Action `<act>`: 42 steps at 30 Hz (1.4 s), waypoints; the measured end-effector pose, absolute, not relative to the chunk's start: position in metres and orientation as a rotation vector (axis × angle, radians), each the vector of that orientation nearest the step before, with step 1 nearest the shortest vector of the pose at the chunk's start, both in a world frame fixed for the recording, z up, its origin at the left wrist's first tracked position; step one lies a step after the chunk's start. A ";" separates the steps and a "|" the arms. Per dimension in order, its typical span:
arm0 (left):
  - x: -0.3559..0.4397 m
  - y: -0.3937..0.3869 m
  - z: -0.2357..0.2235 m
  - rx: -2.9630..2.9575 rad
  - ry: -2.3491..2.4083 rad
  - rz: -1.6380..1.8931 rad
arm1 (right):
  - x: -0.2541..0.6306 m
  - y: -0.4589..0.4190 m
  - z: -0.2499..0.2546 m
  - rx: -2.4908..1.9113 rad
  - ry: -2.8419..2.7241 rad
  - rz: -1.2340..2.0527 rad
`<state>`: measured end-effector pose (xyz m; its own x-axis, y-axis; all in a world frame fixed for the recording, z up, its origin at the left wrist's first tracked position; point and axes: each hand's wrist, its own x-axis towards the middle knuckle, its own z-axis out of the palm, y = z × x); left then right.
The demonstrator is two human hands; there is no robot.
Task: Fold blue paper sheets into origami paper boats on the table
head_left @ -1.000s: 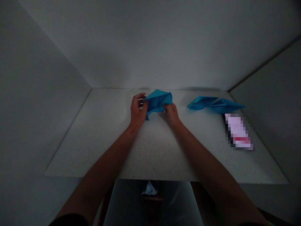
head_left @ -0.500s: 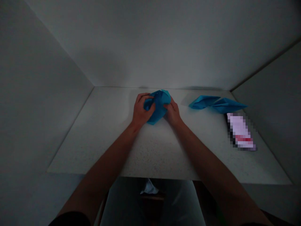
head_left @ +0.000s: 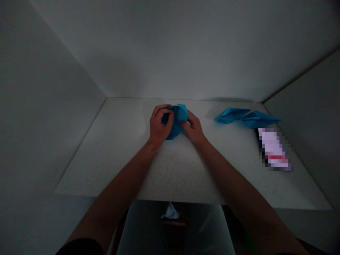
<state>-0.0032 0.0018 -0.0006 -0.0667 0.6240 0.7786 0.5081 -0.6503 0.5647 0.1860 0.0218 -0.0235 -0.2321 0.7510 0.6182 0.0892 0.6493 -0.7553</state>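
Between my two hands is a sheet of blue paper (head_left: 176,124), partly folded, with its upper right edge curling over. My left hand (head_left: 160,123) grips its left side, thumb in front and fingers curved over the top. My right hand (head_left: 193,126) pinches the right edge between thumb and fingers. Some of the paper is hidden behind my fingers. To the right, a folded blue paper piece (head_left: 248,117) with pointed ends and a split in its middle lies on the pale speckled tabletop (head_left: 170,177).
A blurred-out phone-like object (head_left: 274,148) with a lit pinkish screen lies at the right, just below the folded piece. Walls enclose the tabletop at the back (head_left: 170,53), left and right. Something whitish (head_left: 171,211) shows below the front edge.
The right part of the blue paper has curled inward, and the paper looks narrower. My right hand has shifted slightly left, its thumb now on the paper's front. My left hand stays nearly in place.
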 end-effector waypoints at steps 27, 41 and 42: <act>-0.028 0.030 -0.014 0.821 1.449 2.040 | 0.185 0.030 -0.020 -0.892 -1.054 0.993; -0.109 0.036 -0.002 1.210 1.841 1.880 | 0.192 0.044 -0.029 -0.952 -1.026 1.120; -0.120 0.033 0.003 1.243 1.878 1.830 | 0.192 0.045 -0.029 -0.963 -1.050 1.129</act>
